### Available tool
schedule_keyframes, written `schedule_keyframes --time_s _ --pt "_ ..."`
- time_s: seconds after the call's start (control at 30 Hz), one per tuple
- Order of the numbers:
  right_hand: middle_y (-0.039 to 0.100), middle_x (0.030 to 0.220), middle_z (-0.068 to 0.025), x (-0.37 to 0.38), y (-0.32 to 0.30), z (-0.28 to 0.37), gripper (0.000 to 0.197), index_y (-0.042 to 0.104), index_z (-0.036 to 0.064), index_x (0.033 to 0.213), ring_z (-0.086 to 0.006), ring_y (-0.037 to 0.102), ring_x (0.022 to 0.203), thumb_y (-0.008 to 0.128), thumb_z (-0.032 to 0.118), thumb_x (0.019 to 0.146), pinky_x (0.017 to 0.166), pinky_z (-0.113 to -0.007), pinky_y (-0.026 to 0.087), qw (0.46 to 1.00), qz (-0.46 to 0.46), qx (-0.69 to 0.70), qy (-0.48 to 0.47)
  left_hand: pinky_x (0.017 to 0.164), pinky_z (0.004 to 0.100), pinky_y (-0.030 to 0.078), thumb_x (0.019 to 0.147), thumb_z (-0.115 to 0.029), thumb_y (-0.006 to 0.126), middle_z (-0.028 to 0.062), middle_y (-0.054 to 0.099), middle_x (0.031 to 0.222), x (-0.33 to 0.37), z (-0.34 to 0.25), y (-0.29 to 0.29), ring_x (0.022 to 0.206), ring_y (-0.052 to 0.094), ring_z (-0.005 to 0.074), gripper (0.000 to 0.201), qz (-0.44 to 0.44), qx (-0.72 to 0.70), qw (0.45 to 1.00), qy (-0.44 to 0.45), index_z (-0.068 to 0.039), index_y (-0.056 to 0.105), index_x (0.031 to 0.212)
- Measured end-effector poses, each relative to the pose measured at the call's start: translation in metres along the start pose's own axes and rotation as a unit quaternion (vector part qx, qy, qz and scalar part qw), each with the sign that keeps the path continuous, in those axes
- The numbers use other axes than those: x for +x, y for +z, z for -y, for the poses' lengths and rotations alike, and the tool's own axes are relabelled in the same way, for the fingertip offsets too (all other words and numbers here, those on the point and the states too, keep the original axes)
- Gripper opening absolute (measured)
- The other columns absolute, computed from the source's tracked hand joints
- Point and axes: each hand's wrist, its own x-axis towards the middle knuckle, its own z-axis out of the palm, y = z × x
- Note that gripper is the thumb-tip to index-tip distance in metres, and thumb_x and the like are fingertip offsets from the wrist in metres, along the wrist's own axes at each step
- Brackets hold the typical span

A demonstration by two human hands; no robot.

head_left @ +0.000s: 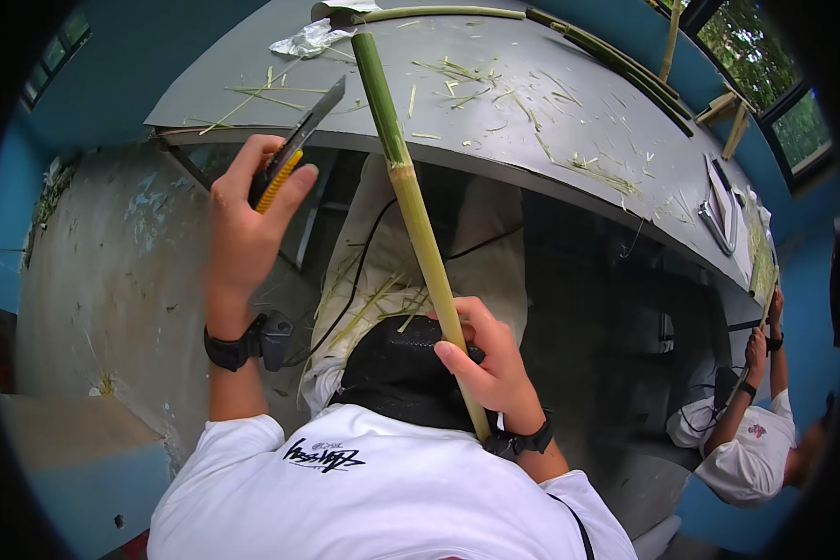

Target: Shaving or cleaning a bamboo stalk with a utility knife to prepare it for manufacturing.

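Observation:
My left hand (252, 201) is closed round a utility knife (285, 168) with a black and yellow handle, its long blade out and pointing up to the right. My right hand (490, 359) grips the lower part of a bamboo stalk (420, 224). The stalk leans up and away from my body, its far end over the table. Beyond a node its far section is green, while the near section is pale yellow. Knife and stalk are apart. Thin bamboo shavings (373, 308) lie on my lap.
A grey table (345, 117) curves in front of me, strewn with bamboo slivers (457, 75). Green stalks (616, 65) lie along its far edge, near crumpled white paper (313, 39). A metal hacksaw (719, 219) rests at the right. Another person (742, 448) sits there, holding a strip.

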Motion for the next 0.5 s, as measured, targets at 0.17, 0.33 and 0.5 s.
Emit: schedule_keyframes --time_s 0.17,0.33,0.5 --pt "0.070 0.076 -0.0097 -0.001 0.000 0.001 0.037 0.055 -0.0008 0.125 -0.0144 0.061 0.061 0.072 0.009 0.093 0.061 -0.026 0.044 0.999 -0.021 -0.023 -0.015 0.054 0.0237 0.038 0.086 -0.017 0.083 -0.0001 0.054 0.066 -0.005 -0.026 0.029 0.057 0.044 0.0064 0.028 0.065 -0.024 0.998 -0.001 -0.001 0.064 0.098" --pt "0.073 0.079 -0.0117 0.000 0.003 -0.005 0.038 0.056 -0.0012 0.123 -0.0160 0.065 0.063 0.074 0.009 0.091 0.062 -0.025 0.045 0.998 -0.045 -0.030 -0.038 0.053 0.0238 0.038 0.087 -0.014 0.082 0.0004 0.056 0.066 -0.004 -0.030 0.043 0.057 0.046 0.0043 0.023 0.065 -0.043 0.997 0.009 -0.001 0.066 0.097" --pt "0.075 0.081 -0.0136 0.001 0.005 -0.007 0.038 0.056 -0.0009 0.123 -0.0196 0.068 0.063 0.075 0.009 0.090 0.059 -0.027 0.046 0.998 -0.032 -0.041 -0.040 0.051 0.0232 0.035 0.089 -0.012 0.079 0.0005 0.057 0.065 -0.002 -0.024 0.046 0.057 0.045 0.0031 0.018 0.048 -0.063 0.997 0.024 0.000 0.068 0.094"
